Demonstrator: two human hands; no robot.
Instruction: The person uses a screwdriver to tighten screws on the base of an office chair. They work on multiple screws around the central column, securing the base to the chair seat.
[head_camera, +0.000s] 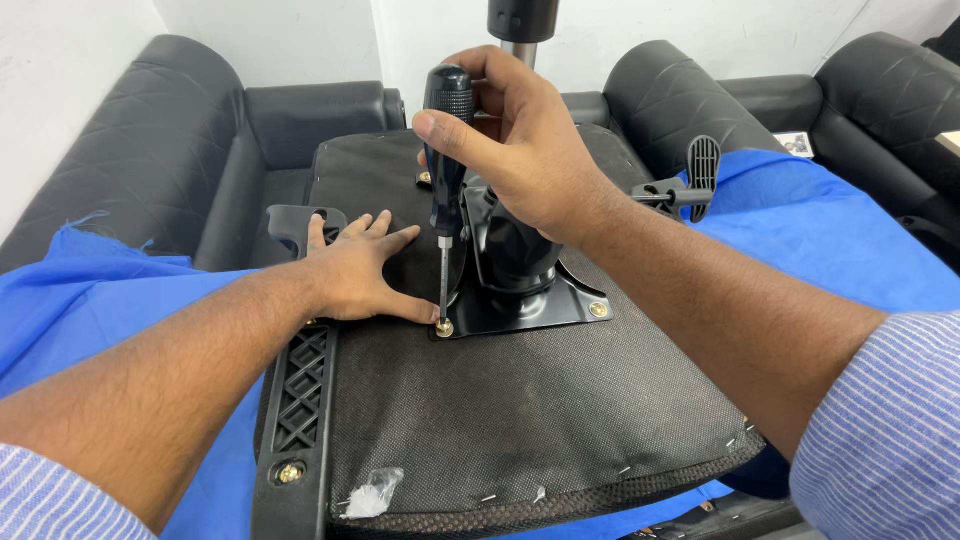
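An upturned office chair seat (520, 410), covered in black fabric, lies on a blue cloth (820, 230). A black metal mechanism plate (520, 310) is fixed at its middle with brass screws. My right hand (520, 140) grips a black-handled screwdriver (447, 150), held upright with its tip in the brass screw (444, 327) at the plate's near left corner. My left hand (360, 270) lies flat on the seat fabric just left of that screw, fingers spread. Another brass screw (598, 310) sits at the plate's near right corner.
A black armrest bracket (300, 400) with a lattice pattern runs along the seat's left side, with a brass bolt (290, 472). A black adjustment lever (690, 185) sticks out on the right. A chrome gas cylinder (520, 40) rises behind. Black sofas surround the work area.
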